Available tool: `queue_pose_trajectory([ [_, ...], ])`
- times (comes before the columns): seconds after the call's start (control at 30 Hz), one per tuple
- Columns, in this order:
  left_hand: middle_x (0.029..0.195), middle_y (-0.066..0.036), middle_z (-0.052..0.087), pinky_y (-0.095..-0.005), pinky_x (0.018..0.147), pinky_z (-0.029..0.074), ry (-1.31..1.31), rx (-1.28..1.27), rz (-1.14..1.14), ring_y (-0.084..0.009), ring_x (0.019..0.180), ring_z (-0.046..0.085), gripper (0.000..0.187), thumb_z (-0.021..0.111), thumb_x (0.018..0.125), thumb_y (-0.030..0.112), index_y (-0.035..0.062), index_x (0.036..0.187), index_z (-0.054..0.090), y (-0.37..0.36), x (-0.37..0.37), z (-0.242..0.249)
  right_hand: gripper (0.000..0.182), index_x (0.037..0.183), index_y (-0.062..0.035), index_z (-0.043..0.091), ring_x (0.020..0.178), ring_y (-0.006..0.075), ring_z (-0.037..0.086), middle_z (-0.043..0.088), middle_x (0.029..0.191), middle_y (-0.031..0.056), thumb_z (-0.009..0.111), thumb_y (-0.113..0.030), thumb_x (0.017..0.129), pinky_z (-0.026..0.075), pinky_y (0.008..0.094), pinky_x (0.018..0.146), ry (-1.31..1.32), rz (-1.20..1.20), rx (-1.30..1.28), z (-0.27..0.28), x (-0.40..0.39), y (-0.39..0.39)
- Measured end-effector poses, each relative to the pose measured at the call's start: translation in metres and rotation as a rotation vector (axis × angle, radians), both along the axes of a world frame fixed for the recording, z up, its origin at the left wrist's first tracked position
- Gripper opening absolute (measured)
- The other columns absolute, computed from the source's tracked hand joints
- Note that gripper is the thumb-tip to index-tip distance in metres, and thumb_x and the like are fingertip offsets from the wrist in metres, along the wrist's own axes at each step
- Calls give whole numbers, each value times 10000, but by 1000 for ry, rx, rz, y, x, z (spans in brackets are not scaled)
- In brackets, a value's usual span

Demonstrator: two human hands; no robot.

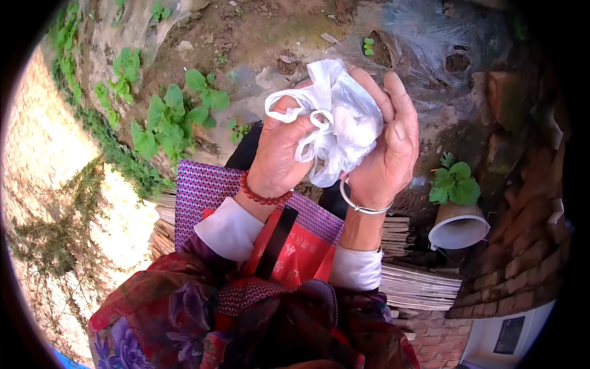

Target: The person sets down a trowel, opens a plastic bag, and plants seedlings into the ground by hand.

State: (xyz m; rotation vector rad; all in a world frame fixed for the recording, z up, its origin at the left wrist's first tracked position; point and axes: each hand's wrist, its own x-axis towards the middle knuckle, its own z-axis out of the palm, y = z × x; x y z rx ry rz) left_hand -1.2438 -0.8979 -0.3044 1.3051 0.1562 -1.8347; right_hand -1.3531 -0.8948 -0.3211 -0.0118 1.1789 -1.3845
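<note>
A crumpled white plastic bag (pixel 347 126) is held up between my two hands, its handle loops hanging toward the left. My left hand (pixel 279 150), with a red bead bracelet at the wrist, grips the bag by the loops, the thumb lying over them. Cupped round the bag's right side is my right hand (pixel 396 138), a silver bangle at its wrist. Both hands are closed on the bag, and some fingers are hidden behind it. Something pale shows faintly through the plastic, but I cannot make out what it is.
Leafy seedlings (pixel 169 123) grow in the soil bed ahead, partly under plastic film (pixel 418 37). To the right, a white pot (pixel 460 232) stands below another plant (pixel 455 184). Stacked slats (pixel 421 289) and bricks (pixel 516 270) lie nearer. A red printed apron (pixel 301 252) covers my lap.
</note>
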Motion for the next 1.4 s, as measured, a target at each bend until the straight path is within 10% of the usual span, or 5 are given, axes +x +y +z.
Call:
queue_pose_trajectory([
  [0.23,1161,-100,501,-333,941,373,-99,6,-102,-204,1059,500,413,451,887,196,6,1246,373,1,-11,10,442,1225,74,391,1090,287,500,479,1194,250,442,-27,797,370,363,941,751,298,-166,-5,16,8],
  [0.5,1113,-74,520,-293,898,410,-202,-115,-281,-166,1066,495,461,566,834,109,17,1242,372,2,-9,7,865,1340,-6,225,1245,342,304,386,1258,296,340,-667,793,174,423,1039,240,51,-114,9,22,-4],
  [0.73,1200,-257,444,-504,846,462,147,23,-196,-409,1053,500,455,436,850,66,38,1283,299,-9,0,14,699,1283,46,302,1105,295,471,453,1216,240,345,-522,879,373,372,929,16,198,100,-22,-19,3],
  [0.87,1184,-238,465,-488,852,463,204,103,-211,-402,1042,511,453,439,844,57,25,1276,305,-8,4,18,473,1072,27,571,801,51,540,601,912,68,527,-376,829,452,204,676,-167,285,242,-27,-17,2],
  [1.4,1067,-111,544,-340,780,497,115,181,-119,-211,942,577,321,467,815,-17,40,1129,432,-8,3,7,141,891,17,630,680,80,560,631,794,44,591,-13,759,443,198,631,36,270,145,-17,-27,-32],
])
